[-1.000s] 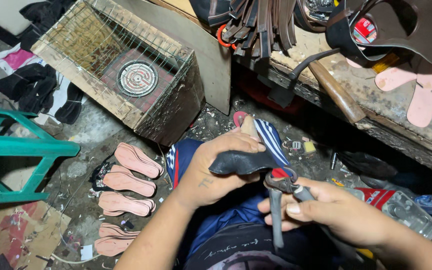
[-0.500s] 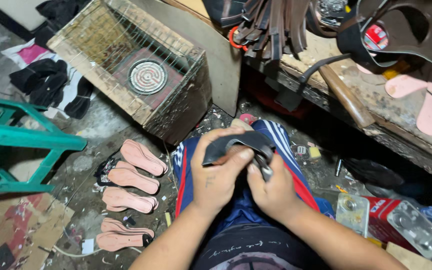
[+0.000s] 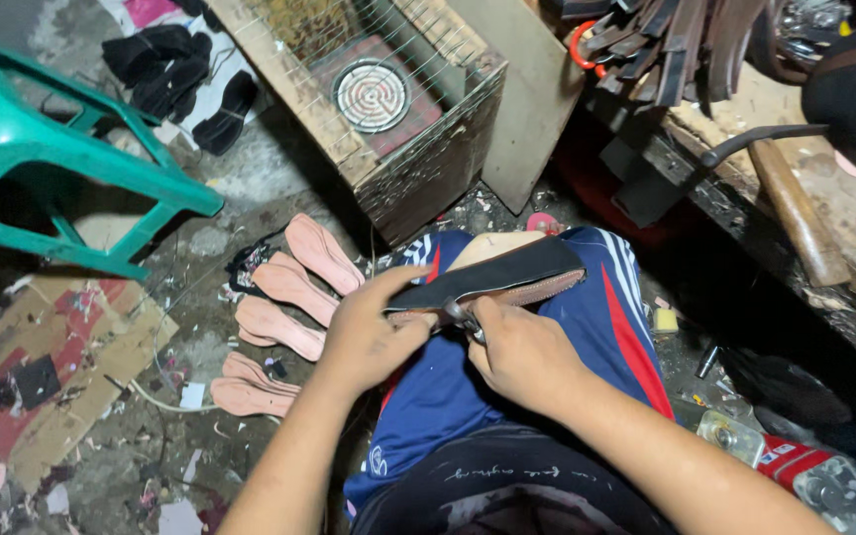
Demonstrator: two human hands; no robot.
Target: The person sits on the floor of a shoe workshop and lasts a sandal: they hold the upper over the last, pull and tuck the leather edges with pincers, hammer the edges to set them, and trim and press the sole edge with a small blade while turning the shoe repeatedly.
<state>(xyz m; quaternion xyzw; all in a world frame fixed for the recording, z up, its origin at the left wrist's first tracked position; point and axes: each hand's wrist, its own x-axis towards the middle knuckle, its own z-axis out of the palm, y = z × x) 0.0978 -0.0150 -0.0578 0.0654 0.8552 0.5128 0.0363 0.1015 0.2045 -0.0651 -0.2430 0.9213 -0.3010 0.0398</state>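
Landmark: the wire-fronted wooden box (image 3: 388, 109) with a round spiral coil inside, standing tilted on the floor
Shoe sole: a dark sole with a tan underside (image 3: 507, 275) lies across the person's lap, just in front of the box and nearer the camera
Left hand: the left hand (image 3: 369, 332) is closed on the near end of the sole, thumb along its top edge
Right hand: the right hand (image 3: 522, 352) is curled tight round a small metal tool (image 3: 463, 319) whose tip meets the sole's edge; the tool's kind cannot be told
Lap: blue shorts with red and white stripes (image 3: 557, 347), below the box
Floor: rough grey concrete (image 3: 190, 238), dirty and strewn with scraps, spreading to the left of the box
Pink insoles: a loose row (image 3: 289, 297) on the floor, just left of the box's near corner
Stool: a green plastic stool (image 3: 61, 168) lies tipped over, well to the left of the box
Cardboard: flattened and stained (image 3: 61, 367), left of the box and nearer the camera
Dark cloth pieces: a heap (image 3: 180, 79) left of the box's far end
Surface: a worn wooden workbench (image 3: 824, 188) right of the box, with dark leather strips (image 3: 676, 40) hanging at its far end
Board: a flat plank (image 3: 532, 99) leans against the right side of the box
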